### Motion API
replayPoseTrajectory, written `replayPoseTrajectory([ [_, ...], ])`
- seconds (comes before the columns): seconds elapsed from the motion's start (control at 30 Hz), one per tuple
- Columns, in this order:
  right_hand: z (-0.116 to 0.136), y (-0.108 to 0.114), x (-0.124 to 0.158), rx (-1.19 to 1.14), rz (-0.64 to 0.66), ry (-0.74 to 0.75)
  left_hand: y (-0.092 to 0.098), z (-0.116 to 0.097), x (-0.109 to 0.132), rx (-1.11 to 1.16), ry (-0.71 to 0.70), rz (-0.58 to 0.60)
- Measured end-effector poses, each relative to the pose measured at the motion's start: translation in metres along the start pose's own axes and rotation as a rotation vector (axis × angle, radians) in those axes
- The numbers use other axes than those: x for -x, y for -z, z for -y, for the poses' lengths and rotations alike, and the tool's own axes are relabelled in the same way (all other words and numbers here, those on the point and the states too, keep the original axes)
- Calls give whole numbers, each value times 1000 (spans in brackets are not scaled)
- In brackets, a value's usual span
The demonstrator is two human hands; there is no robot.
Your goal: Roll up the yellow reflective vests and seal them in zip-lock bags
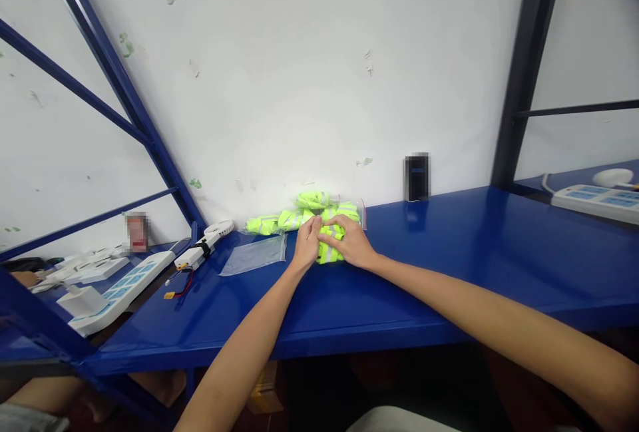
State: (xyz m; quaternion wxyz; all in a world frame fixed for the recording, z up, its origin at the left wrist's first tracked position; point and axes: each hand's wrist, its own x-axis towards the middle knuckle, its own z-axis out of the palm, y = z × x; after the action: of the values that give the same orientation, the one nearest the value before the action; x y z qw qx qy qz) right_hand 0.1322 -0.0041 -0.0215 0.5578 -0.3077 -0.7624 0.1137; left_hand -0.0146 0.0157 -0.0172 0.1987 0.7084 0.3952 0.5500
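My left hand (307, 244) and my right hand (353, 242) meet at the middle of the blue table. Between them is a bundled fluorescent yellow reflective vest (328, 254) with silvery stripes. Both hands are closed on it, the thumbs close together on its near side; fingers hide part of the cloth. Behind the hands, against the wall, lie several similar yellow bundles (262, 225), some seemingly in clear plastic. A flat clear zip bag (255, 256) rests on the table left of my left hand. A red-edged bag (365, 215) shows behind my right hand.
On the blue table (449, 252), a black box-like object (417, 178) stands by the wall at right. A white handheld fan (218, 228) and a white device with wires (192, 257) lie at left. Power strips (130, 289) and blue frame posts flank both sides. A person's leg (44, 395) shows lower left.
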Motion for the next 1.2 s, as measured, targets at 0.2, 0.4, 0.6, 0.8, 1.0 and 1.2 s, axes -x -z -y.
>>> replayPoseTrajectory([
  [0.2,-5,13,-2,47,29,-68,49,14,-13,-313,65,29],
  [0.4,-22,32,-9,97,-34,-281,106,38,-8,-952,255,258],
  [0.6,-44,40,-15,81,-165,-466,102,45,4,-1020,206,409],
  [0.8,-21,38,-15,-234,-275,-601,78,17,5,-891,46,166],
  [1.0,6,24,-13,-466,-332,-663,38,-7,13,-588,-186,-8],
  [1.2,-4,10,-7,-320,-282,-631,10,-26,21,-677,-404,28],
])
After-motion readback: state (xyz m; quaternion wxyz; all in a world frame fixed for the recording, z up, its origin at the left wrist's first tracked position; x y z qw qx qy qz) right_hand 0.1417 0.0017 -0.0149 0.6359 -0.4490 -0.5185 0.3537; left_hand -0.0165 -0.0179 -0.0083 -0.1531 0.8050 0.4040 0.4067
